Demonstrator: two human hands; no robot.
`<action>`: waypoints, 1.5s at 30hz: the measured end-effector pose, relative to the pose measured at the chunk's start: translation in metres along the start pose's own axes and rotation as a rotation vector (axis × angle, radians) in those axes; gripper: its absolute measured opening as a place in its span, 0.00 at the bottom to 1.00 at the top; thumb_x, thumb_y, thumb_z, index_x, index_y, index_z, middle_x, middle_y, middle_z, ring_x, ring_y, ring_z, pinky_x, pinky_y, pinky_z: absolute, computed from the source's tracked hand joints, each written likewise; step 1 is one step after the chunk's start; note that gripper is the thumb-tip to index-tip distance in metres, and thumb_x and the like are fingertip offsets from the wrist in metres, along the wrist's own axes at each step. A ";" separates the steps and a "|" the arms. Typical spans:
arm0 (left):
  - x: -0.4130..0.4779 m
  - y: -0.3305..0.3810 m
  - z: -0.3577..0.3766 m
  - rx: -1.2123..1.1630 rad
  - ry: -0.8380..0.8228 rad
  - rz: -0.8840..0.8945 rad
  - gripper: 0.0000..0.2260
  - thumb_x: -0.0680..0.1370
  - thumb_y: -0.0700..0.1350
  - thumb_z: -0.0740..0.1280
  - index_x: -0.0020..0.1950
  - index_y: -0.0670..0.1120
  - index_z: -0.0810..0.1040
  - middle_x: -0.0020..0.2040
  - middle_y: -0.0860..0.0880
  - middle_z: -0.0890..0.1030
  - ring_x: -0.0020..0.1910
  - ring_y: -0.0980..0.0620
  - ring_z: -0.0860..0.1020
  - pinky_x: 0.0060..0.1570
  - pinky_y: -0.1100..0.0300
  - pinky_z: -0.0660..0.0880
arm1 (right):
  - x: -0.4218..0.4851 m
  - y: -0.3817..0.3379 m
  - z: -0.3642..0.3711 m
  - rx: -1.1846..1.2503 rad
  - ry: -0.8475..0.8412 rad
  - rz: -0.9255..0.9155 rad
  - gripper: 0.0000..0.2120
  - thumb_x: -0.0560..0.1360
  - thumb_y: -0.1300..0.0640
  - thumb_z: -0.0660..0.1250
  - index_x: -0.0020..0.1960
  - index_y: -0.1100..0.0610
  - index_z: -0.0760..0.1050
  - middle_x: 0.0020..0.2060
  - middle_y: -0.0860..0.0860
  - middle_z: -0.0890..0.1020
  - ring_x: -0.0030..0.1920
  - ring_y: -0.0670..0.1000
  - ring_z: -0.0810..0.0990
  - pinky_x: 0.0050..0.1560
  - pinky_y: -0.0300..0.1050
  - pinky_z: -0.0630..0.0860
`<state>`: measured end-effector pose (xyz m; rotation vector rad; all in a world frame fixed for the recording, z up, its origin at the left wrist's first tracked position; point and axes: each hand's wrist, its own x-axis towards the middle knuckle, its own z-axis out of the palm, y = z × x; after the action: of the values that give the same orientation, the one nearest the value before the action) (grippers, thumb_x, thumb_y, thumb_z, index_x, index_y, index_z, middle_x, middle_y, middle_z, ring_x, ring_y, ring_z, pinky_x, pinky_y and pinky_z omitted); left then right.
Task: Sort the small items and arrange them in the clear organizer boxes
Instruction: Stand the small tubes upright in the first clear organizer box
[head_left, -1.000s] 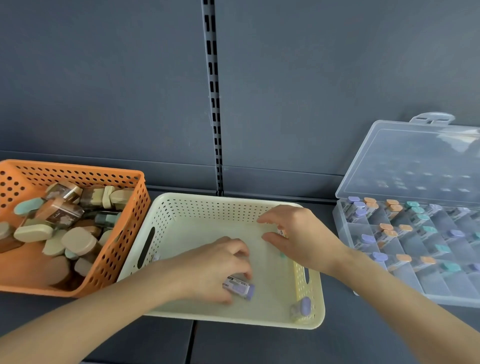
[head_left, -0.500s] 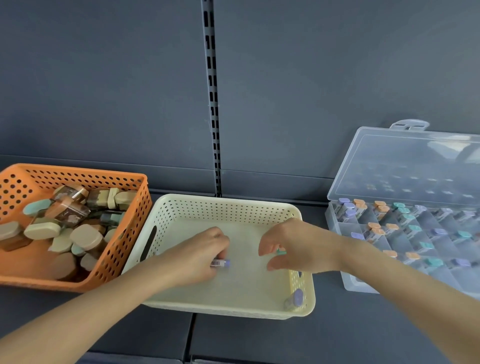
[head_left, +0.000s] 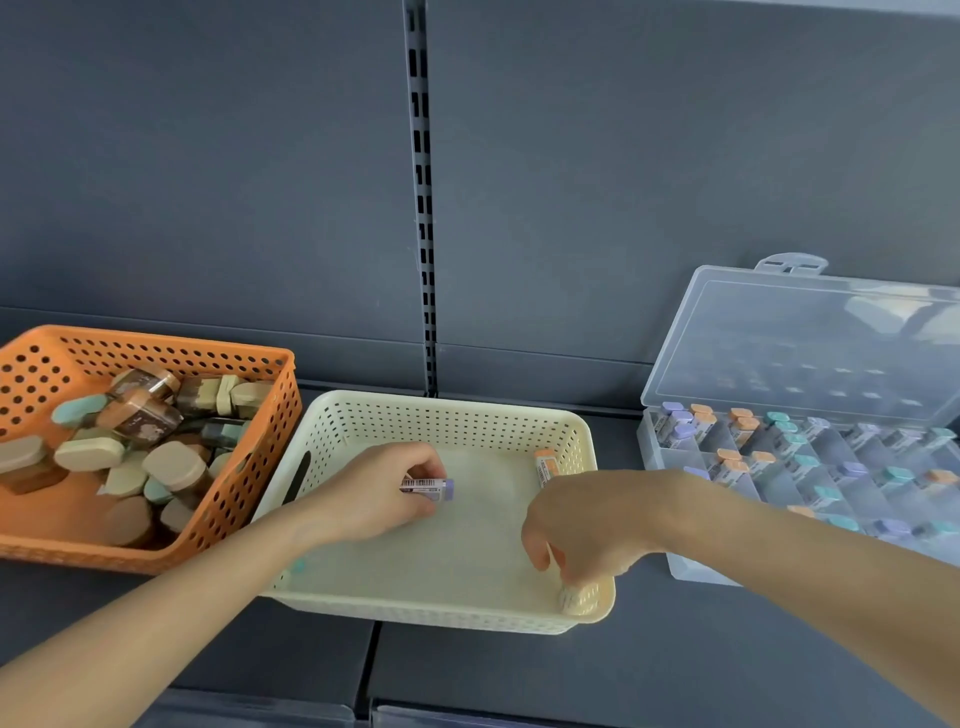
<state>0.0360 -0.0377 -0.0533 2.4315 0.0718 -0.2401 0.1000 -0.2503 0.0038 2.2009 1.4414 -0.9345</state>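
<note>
My right hand (head_left: 576, 525) dropped from mid-basket to the cream basket's (head_left: 441, 404) near-right corner, fingers curled onto the corner vial (head_left: 575, 598); couldn't tell if gripped. Left hand (head_left: 384, 493) pinched the purple-capped vial (head_left: 434, 488), lying crosswise. The organizer box (head_left: 696, 569) sat rightward, nearer my right hand.

**Reaching in from both sides**

The left hand (head_left: 379, 493) pinches a small purple-capped, barcode-labelled vial (head_left: 430, 488) inside the cream perforated plastic basket (head_left: 447, 410). The right hand (head_left: 587, 525) curls its fingertips down at a small pale item (head_left: 574, 597) in the near right corner — grip unclear. A small orange-capped vial (head_left: 544, 464) lies against the right wall. Right of the basket stands the clear plastic organizer box (head_left: 779, 338) — lid up.
</note>
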 end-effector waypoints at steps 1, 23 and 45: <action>-0.001 0.000 0.000 0.000 -0.001 -0.004 0.05 0.74 0.41 0.69 0.47 0.50 0.78 0.45 0.55 0.80 0.45 0.57 0.76 0.41 0.68 0.70 | 0.001 0.001 0.001 -0.035 0.008 0.010 0.16 0.74 0.60 0.63 0.61 0.61 0.75 0.52 0.56 0.80 0.37 0.52 0.74 0.28 0.39 0.61; 0.002 0.059 0.004 -0.279 0.084 -0.026 0.03 0.78 0.43 0.63 0.50 0.47 0.75 0.40 0.54 0.78 0.32 0.56 0.77 0.27 0.62 0.67 | -0.030 0.034 0.025 0.992 0.921 0.129 0.10 0.72 0.64 0.71 0.44 0.48 0.80 0.47 0.52 0.83 0.45 0.52 0.81 0.42 0.41 0.80; 0.052 0.252 0.117 -0.621 0.091 0.062 0.07 0.81 0.51 0.61 0.53 0.51 0.75 0.45 0.51 0.81 0.30 0.57 0.73 0.28 0.64 0.68 | -0.151 0.130 0.146 1.211 1.446 0.446 0.13 0.72 0.64 0.71 0.45 0.45 0.78 0.39 0.44 0.84 0.41 0.43 0.82 0.44 0.36 0.79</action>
<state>0.0980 -0.3061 0.0088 1.8214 0.0954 -0.0628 0.1282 -0.4958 -0.0060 4.2788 0.4015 0.3210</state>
